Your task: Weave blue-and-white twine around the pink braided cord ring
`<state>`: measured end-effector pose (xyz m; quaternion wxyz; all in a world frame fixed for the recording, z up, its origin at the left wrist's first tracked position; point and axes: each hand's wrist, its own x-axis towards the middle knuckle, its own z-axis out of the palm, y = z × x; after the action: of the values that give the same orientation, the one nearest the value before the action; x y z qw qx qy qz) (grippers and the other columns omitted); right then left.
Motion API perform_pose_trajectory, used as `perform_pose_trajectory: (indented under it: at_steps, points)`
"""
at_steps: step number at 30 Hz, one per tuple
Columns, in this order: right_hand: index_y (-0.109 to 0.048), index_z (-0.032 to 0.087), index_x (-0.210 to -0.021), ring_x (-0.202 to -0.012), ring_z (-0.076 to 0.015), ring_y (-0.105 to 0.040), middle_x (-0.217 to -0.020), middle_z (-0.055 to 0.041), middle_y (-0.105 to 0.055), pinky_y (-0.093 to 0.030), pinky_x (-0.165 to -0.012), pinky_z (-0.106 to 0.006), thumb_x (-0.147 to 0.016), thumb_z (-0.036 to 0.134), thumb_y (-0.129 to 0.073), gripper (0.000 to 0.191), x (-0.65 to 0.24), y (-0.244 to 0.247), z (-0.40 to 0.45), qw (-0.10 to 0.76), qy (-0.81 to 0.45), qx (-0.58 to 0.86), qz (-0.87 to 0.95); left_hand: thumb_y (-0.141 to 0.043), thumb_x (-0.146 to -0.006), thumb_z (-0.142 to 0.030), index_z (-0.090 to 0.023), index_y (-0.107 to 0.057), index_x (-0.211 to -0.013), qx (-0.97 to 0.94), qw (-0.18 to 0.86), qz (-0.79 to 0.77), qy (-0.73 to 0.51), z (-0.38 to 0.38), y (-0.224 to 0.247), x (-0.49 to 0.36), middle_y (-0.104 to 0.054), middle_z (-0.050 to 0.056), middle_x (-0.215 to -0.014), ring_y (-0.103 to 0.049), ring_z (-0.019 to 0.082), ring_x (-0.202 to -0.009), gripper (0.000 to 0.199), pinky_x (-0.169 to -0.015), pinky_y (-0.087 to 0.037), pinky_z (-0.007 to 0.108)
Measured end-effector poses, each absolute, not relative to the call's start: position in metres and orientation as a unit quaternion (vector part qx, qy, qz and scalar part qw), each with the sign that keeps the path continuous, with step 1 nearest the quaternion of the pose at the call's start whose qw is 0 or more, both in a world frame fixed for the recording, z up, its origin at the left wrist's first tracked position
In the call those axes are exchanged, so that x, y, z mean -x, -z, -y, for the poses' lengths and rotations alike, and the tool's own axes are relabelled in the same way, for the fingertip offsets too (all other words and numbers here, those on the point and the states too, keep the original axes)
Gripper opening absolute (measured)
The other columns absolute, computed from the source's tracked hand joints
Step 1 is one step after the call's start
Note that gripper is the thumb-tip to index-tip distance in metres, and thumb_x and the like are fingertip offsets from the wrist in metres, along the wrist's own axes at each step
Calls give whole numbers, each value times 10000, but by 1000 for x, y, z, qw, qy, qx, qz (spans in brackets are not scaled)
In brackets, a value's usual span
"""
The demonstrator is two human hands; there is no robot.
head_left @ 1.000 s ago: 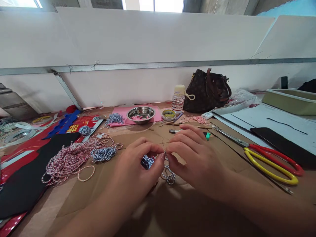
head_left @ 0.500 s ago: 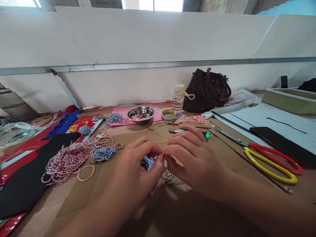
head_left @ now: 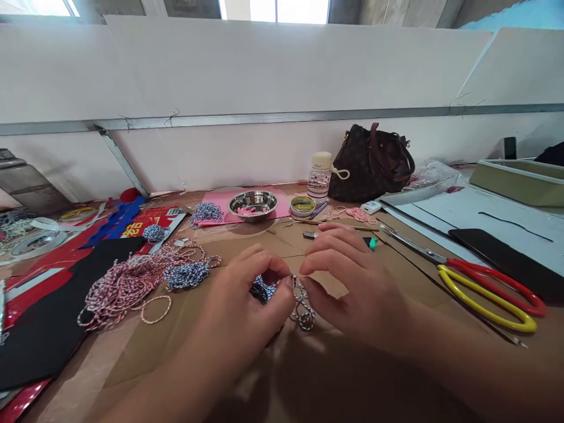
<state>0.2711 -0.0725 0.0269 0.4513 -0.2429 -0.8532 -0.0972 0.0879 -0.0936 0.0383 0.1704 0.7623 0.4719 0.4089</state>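
Observation:
My left hand [head_left: 255, 299] is closed, its thumb and forefinger pinching a black-and-white twisted cord [head_left: 305, 317] whose loops hang below the fingertips. A bundle of blue-and-white cord [head_left: 263, 289] shows inside the curl of the same hand, partly hidden by the fingers. Just right of it, my right hand [head_left: 352, 282] has its thumb and forefinger brought together at the cord's upper part; the exact contact is hard to see. Both hands are over a brown cardboard sheet [head_left: 145, 352].
To the left lie red-and-white cord [head_left: 127, 288], a blue-and-white bundle [head_left: 187, 275] and black sheet pieces [head_left: 39, 335]. Behind are a steel bowl [head_left: 253, 216], a tape roll [head_left: 302, 205], a bottle [head_left: 319, 179] and a handbag [head_left: 372, 164]. Scissors [head_left: 489, 294] and a phone [head_left: 506, 258] lie right.
My right fingertips have moved slightly right, away from the left fingertips, and more of the looped cord shows between the hands. The left hand keeps its pinch. The view has shifted a little.

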Motion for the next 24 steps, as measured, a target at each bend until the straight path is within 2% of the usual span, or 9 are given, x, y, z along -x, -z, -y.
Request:
perform_pose_trajectory:
  at_steps: [5,11,24]
  points:
    - [-602,210,-918,-882,-180,-586,-866,-13,-677,-432,-1042,-455,-878,135,-611,85,-275,-29,75,404,170,233,868,-536,-781,-171,-214,-571,-698,-775,127,-480,-390,93,-37,-88,-583,-22,-705,-553,156,-703,99,-651,-410,294]
    - [-627,200,-983,-958,-202,-580,-934,-30,-689,-388,-1097,-480,-890,117,-602,127,-277,-27,79,369,201,245,874,-532,-789,-171,-213,-578,-688,-776,111,-488,-384,94,-36,-89,-592,-18,-715,-560,166,-721,119,-669,-403,315]
    - [-609,191,-905,-902,-188,-601,-871,-24,-692,-414,-1051,-454,-902,138,-594,55,-272,-28,79,379,185,253,871,-525,-776,-172,-210,-592,-679,-771,147,-492,-377,96,-40,-91,-594,-19,-693,-573,155,-686,124,-641,-415,295]
